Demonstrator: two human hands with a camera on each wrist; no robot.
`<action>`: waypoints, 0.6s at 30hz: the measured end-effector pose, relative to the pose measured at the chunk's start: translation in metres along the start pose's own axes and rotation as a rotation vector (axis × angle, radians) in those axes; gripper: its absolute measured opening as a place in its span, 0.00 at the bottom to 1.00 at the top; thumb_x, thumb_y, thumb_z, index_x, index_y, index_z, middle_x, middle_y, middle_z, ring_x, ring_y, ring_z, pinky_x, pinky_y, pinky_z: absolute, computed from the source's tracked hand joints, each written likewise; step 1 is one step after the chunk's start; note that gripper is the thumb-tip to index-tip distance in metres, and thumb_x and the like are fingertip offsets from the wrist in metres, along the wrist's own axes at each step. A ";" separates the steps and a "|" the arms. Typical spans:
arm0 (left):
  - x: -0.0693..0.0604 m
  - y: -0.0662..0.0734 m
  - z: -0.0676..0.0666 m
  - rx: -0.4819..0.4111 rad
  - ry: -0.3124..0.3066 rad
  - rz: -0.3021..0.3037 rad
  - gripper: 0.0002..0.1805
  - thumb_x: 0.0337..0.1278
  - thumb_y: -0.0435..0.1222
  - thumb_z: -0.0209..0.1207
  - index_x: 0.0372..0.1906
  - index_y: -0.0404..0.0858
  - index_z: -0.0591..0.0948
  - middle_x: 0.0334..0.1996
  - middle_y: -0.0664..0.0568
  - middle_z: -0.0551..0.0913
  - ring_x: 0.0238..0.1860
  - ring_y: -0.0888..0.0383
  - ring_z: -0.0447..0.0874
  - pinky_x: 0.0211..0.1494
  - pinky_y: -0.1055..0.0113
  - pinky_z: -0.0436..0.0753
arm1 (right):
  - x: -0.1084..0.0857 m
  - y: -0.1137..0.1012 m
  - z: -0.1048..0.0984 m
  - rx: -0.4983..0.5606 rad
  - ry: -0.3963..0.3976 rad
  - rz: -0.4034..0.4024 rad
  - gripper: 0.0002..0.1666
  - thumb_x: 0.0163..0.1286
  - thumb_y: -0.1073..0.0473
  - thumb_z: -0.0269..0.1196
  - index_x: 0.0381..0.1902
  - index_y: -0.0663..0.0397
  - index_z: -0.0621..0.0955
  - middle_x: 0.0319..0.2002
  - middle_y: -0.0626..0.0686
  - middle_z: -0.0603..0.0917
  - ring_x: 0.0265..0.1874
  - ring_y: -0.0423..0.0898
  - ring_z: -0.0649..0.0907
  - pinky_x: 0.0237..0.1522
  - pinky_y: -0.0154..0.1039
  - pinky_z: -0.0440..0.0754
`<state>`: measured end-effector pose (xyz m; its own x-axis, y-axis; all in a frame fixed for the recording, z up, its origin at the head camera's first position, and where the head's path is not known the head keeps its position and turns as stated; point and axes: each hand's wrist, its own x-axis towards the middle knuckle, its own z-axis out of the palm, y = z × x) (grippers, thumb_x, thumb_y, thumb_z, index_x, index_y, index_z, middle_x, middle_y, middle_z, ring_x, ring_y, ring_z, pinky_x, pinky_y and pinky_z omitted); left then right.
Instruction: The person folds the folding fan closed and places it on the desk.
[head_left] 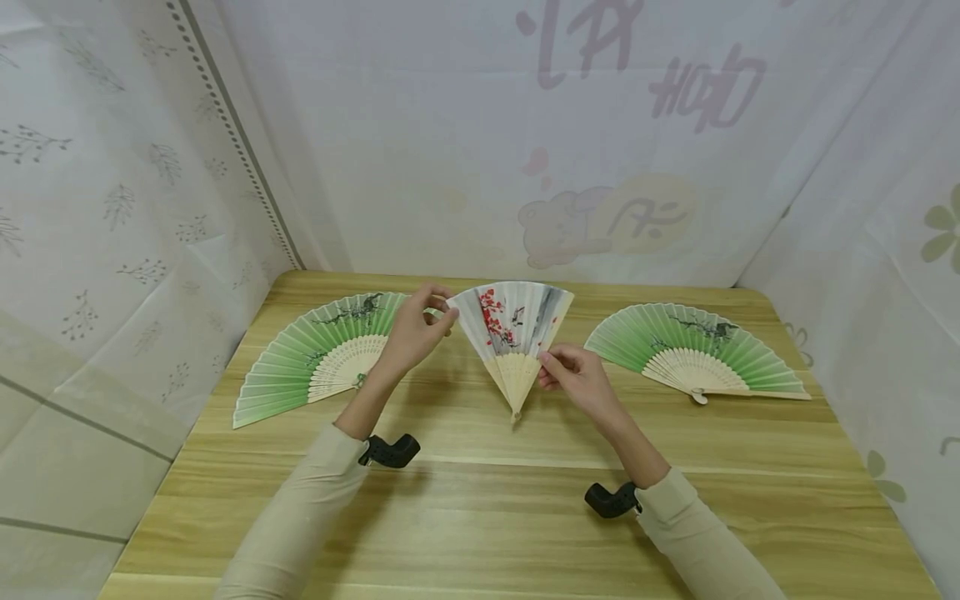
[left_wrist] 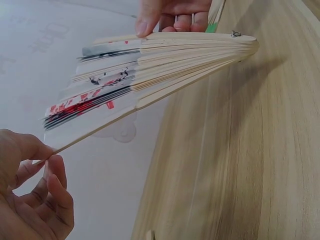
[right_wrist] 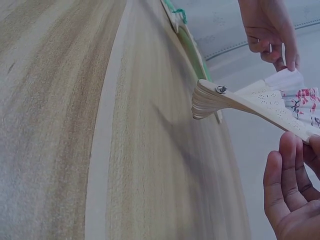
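Observation:
A partly spread folding fan [head_left: 513,329] with red blossoms and grey strokes on white is held up over the table, its riveted end pointing toward me. My left hand [head_left: 417,329] pinches its upper left corner between thumb and fingers. On the opposite side my right hand [head_left: 579,379] grips the outer rib about midway along. In the left wrist view, the left hand [left_wrist: 37,185] holds the tip of one outer rib, and the fan's [left_wrist: 135,75] pleats are bunched unevenly. From the right wrist, the right hand [right_wrist: 295,195] shows thumb and fingers on the other outer rib.
A green folding fan [head_left: 277,375] lies spread at the left, partly hidden behind my left arm. Another green fan [head_left: 637,329] lies spread at the right. Both rest on the wooden table [head_left: 480,517]. White printed cloth [head_left: 420,150] hangs behind and at both sides.

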<state>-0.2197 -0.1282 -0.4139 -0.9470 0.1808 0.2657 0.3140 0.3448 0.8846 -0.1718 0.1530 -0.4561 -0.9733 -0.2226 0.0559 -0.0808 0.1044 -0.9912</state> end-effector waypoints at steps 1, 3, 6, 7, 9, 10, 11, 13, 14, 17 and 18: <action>0.000 0.000 0.000 -0.004 -0.001 0.001 0.15 0.70 0.24 0.58 0.57 0.23 0.75 0.37 0.31 0.80 0.22 0.53 0.80 0.25 0.71 0.76 | 0.000 0.000 0.000 0.003 -0.001 0.001 0.15 0.78 0.61 0.61 0.39 0.72 0.82 0.32 0.64 0.83 0.31 0.51 0.86 0.42 0.57 0.85; 0.000 -0.001 0.000 -0.011 0.001 0.005 0.15 0.70 0.25 0.59 0.57 0.24 0.75 0.37 0.32 0.80 0.23 0.52 0.80 0.25 0.71 0.77 | 0.001 0.001 0.000 0.006 -0.004 0.003 0.15 0.78 0.61 0.61 0.39 0.73 0.82 0.31 0.64 0.83 0.30 0.51 0.86 0.43 0.58 0.85; 0.001 -0.001 0.001 -0.028 0.002 0.002 0.14 0.70 0.27 0.60 0.57 0.26 0.76 0.37 0.35 0.81 0.23 0.52 0.80 0.26 0.70 0.78 | 0.002 0.003 0.001 0.004 -0.004 0.000 0.14 0.78 0.62 0.61 0.39 0.74 0.82 0.31 0.63 0.83 0.30 0.49 0.86 0.42 0.56 0.85; 0.001 -0.001 0.001 -0.034 0.000 -0.002 0.14 0.70 0.27 0.60 0.56 0.27 0.76 0.37 0.36 0.81 0.24 0.52 0.81 0.26 0.70 0.78 | 0.002 0.004 0.001 0.005 -0.004 -0.002 0.14 0.78 0.63 0.61 0.39 0.74 0.82 0.31 0.63 0.83 0.29 0.49 0.86 0.42 0.55 0.86; 0.001 0.001 0.002 -0.042 -0.004 -0.009 0.14 0.71 0.28 0.60 0.56 0.29 0.76 0.37 0.37 0.81 0.24 0.52 0.81 0.26 0.69 0.78 | 0.003 0.004 0.001 0.007 -0.004 -0.008 0.14 0.77 0.63 0.61 0.39 0.75 0.81 0.30 0.63 0.83 0.29 0.48 0.85 0.40 0.53 0.86; 0.001 0.001 0.002 -0.044 -0.006 -0.013 0.13 0.71 0.28 0.60 0.56 0.29 0.77 0.36 0.38 0.81 0.24 0.52 0.81 0.26 0.69 0.78 | 0.002 0.005 0.002 0.007 -0.006 -0.011 0.14 0.77 0.64 0.61 0.39 0.75 0.81 0.30 0.63 0.83 0.29 0.48 0.85 0.40 0.52 0.86; 0.001 0.001 0.002 -0.045 -0.008 -0.014 0.13 0.71 0.28 0.60 0.56 0.30 0.77 0.36 0.39 0.81 0.24 0.52 0.81 0.26 0.69 0.78 | 0.002 0.005 0.002 0.009 -0.007 -0.012 0.14 0.77 0.64 0.61 0.39 0.75 0.81 0.30 0.63 0.83 0.29 0.48 0.85 0.40 0.52 0.87; 0.002 0.002 0.003 -0.044 -0.010 -0.012 0.13 0.71 0.28 0.60 0.56 0.30 0.77 0.35 0.40 0.81 0.24 0.52 0.82 0.26 0.68 0.78 | 0.002 0.004 0.002 0.012 -0.010 -0.014 0.13 0.77 0.64 0.61 0.40 0.75 0.82 0.30 0.62 0.83 0.29 0.48 0.85 0.39 0.51 0.87; 0.002 0.002 0.003 -0.043 -0.011 -0.012 0.13 0.70 0.28 0.60 0.55 0.30 0.77 0.35 0.40 0.81 0.24 0.52 0.82 0.26 0.68 0.78 | 0.002 0.004 0.002 0.011 -0.011 -0.014 0.13 0.77 0.64 0.61 0.40 0.74 0.82 0.30 0.62 0.83 0.29 0.48 0.85 0.40 0.51 0.87; 0.003 0.002 0.005 -0.041 -0.012 -0.009 0.13 0.70 0.26 0.59 0.55 0.30 0.77 0.34 0.41 0.81 0.23 0.52 0.82 0.25 0.68 0.78 | 0.003 0.003 0.003 0.002 -0.015 -0.015 0.13 0.78 0.63 0.61 0.40 0.73 0.82 0.30 0.62 0.84 0.29 0.48 0.85 0.40 0.51 0.87; 0.003 0.001 0.005 -0.040 -0.013 -0.010 0.13 0.70 0.26 0.59 0.55 0.29 0.77 0.34 0.41 0.81 0.23 0.52 0.82 0.25 0.69 0.78 | 0.003 0.003 0.003 -0.002 -0.016 -0.017 0.13 0.78 0.63 0.61 0.40 0.73 0.82 0.30 0.62 0.84 0.29 0.48 0.85 0.40 0.51 0.87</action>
<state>-0.2217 -0.1224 -0.4138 -0.9490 0.1898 0.2519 0.3013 0.3094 0.9020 -0.1741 0.1499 -0.4593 -0.9682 -0.2400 0.0706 -0.0976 0.1023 -0.9900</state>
